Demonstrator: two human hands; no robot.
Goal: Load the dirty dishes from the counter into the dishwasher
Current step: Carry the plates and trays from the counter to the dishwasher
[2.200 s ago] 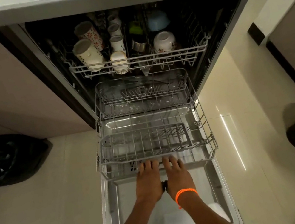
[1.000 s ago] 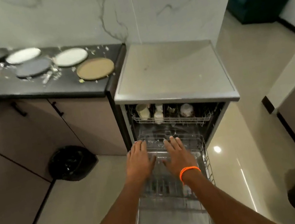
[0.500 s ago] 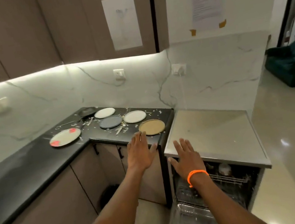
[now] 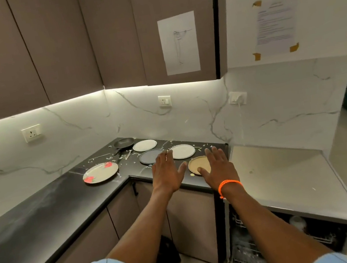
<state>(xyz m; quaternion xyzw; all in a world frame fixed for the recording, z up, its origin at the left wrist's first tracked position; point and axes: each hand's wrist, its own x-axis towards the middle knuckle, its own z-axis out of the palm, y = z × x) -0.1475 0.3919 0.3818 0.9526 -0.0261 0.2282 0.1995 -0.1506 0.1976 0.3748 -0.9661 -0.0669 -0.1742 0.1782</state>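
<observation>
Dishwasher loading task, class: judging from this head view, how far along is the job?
Done: the dishwasher stands open with its rack visible. In hand: nothing yet; the left hand and right hand reach, fingers spread, over the tan plate. Left: the tan, grey, two white and red-flowered plates and the pan all sit on the counter.

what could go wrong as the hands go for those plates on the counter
1. The tan plate lies close to the counter edge, partly under the right hand; a careless touch might slide it off.
2. Food scraps lie around the plates and could fall to the floor or go into the dishwasher.
3. The dishwasher stands open by the person's legs, a tripping risk.
</observation>
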